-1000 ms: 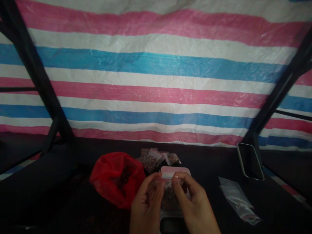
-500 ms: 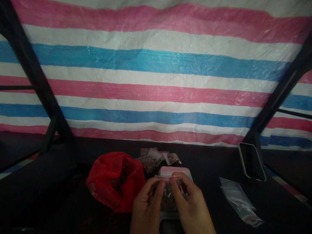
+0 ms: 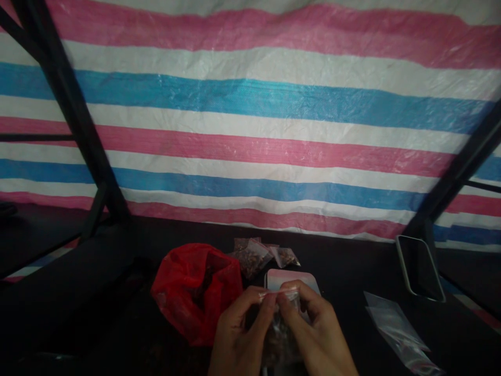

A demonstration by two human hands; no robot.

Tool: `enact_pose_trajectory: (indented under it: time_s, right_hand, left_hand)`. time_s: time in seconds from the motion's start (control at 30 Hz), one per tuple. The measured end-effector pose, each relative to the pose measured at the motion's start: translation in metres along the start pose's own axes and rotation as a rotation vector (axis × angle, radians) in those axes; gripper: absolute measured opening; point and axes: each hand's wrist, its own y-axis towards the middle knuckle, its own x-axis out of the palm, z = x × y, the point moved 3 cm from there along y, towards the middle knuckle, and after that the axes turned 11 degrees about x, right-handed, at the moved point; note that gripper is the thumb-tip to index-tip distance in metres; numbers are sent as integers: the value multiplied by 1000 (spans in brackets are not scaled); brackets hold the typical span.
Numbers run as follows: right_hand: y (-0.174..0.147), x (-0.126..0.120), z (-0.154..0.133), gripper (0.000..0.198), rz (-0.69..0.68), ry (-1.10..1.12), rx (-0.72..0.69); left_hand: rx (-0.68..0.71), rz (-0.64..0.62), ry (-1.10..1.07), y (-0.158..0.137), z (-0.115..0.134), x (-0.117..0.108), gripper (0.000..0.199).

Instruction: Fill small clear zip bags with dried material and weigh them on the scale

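Observation:
Between my hands is a small clear zip bag (image 3: 279, 339) with brownish bits in its lower part. My left hand (image 3: 240, 334) pinches the red-lined top edge with thumb and forefinger. Close beside it, my right hand (image 3: 319, 329) grips the same edge, the thumbs almost touching. Partly hidden behind the bag and fingers lies a pale, flat, round-cornered device (image 3: 293, 278), perhaps a small scale. To the left of my hands sits an open red plastic bag (image 3: 183, 292) with dark contents. Several filled zip bags (image 3: 252, 258) lie in a pile beyond.
Flat clear zip bags (image 3: 399, 331) lie on the black tabletop (image 3: 344, 292) at the right. A phone (image 3: 420, 269) leans against the right dark frame post (image 3: 450, 183). Another post (image 3: 78, 120) rises at the left. A striped plastic sheet (image 3: 266, 125) hangs behind.
The view has turned slightly left, so things appear farther right. Both hands still hold the zip bag's top edge; the thumbs are now closer together.

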Motion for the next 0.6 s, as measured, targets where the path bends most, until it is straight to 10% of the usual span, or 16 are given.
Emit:
enact_pose_trajectory:
  time_s: [0.17, 0.43, 0.6]
  right_hand:
    - [5, -10, -1, 43, 62, 9, 54]
    - [31, -77, 19, 44, 685, -454, -164]
    - [23, -106, 20, 52, 969, -333, -128]
  left_hand:
    - [-18, -4, 48, 1, -9, -2, 43]
    - [0, 198, 169, -3, -27, -21, 66]
    - [58, 243, 181, -8, -14, -28, 62]
